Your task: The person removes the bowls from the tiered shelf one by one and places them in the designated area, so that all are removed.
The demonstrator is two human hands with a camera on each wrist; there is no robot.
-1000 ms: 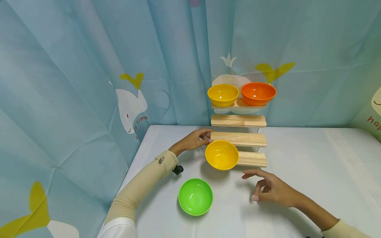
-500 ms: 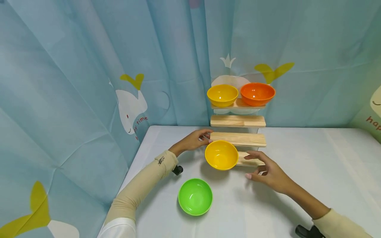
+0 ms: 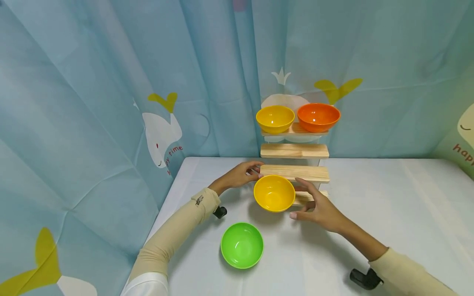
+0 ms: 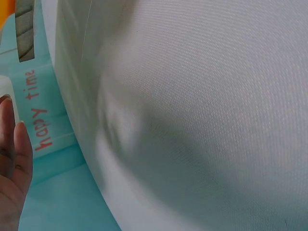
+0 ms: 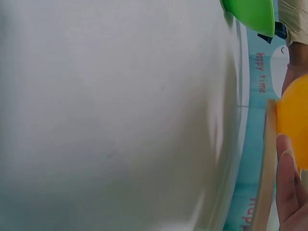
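The left hand (image 3: 238,175) is at 10 o'clock from the low yellow bowl (image 3: 274,193), with its bent fingers by the end of a board; I cannot tell if they pinch it. The green bowl (image 3: 242,246) sits on the white worktop (image 3: 374,193) at 7 o'clock from the low yellow bowl. That yellow bowl looks to rest on the left end of the bottom board of the wooden step shelf (image 3: 294,151). It should be light and stiff, likely plastic, so it would not break easily. Its shiny sides may be slippery, so the rim is the best place to take hold, at 3 or 4 o'clock, and gently, since it could tip. Another yellow bowl (image 3: 275,119) is on the top board, at 12 o'clock, and the orange bowl (image 3: 319,118) is next to it, at 1 o'clock. The right hand (image 3: 322,211) is at 4 o'clock, thumb and fingers spread apart right beside the low bowl, not wrapped round it.
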